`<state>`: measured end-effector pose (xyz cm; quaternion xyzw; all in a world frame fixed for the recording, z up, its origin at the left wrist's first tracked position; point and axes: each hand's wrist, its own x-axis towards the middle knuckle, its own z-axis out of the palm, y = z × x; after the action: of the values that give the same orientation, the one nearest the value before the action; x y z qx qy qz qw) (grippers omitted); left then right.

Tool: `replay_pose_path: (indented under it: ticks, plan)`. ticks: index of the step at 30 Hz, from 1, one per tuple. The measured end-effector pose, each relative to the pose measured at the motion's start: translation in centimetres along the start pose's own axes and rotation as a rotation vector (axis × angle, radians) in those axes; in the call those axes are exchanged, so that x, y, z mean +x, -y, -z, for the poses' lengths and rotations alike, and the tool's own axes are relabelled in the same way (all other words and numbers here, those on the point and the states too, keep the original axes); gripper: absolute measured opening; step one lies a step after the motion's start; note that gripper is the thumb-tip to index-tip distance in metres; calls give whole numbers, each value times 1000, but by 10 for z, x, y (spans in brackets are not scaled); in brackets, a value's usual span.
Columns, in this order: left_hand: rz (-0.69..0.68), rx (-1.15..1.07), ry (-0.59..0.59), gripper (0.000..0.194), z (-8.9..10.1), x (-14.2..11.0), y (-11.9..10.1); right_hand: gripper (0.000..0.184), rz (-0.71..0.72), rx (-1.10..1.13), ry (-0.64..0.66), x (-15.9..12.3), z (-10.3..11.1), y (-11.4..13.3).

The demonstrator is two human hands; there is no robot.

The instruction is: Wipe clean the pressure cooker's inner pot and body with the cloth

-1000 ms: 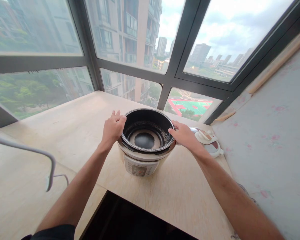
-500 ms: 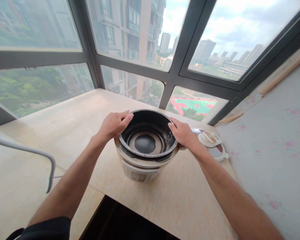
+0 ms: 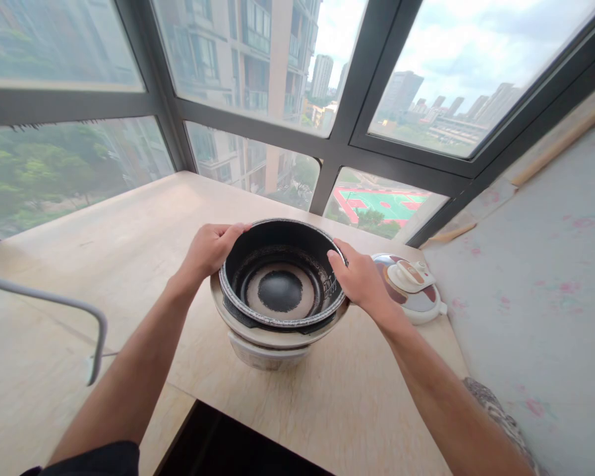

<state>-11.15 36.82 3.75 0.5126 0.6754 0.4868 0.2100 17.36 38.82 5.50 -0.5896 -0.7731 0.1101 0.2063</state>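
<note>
A cream rice cooker body [image 3: 265,344] stands on the pale wooden counter [image 3: 129,238], with its black inner pot [image 3: 280,291] seated in it. The pot is empty and shows a pale ring of residue round a dark centre. My left hand [image 3: 209,249] grips the pot's left rim, fingers curled over the edge. My right hand [image 3: 357,277] clasps the right rim the same way. Both forearms reach in from the bottom of the view.
The cooker's lid [image 3: 410,285], white and maroon, lies on the counter just right of my right hand. A bent grey metal bar [image 3: 86,317] juts in at the left. A dark opening [image 3: 228,443] lies below the counter's front edge. Windows surround the counter; a floral-papered wall [image 3: 540,277] rises at right.
Both hands have closed more firmly over the pot's rim. The cooker now sits slightly nearer and lower in view as my head moved closer.
</note>
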Motion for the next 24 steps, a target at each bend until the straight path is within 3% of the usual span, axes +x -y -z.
replay_pose_path:
  ticks: [6,12,16,20,24]
  plan:
    - [-54,-19,115,51,-1,8,11,57,15,28,-47,-15,-4,2]
    - [-96,20,66,54,0,10,11,60,20,80,-62,-24,-6,3]
    - [-77,-16,69,58,1,8,6,65,99,122,-143,-31,-13,-2]
    - [-48,-11,59,59,2,11,9,78,132,104,-215,-48,-18,-4]
    - [-27,-67,68,62,1,14,13,79,165,71,-220,-67,-13,-2]
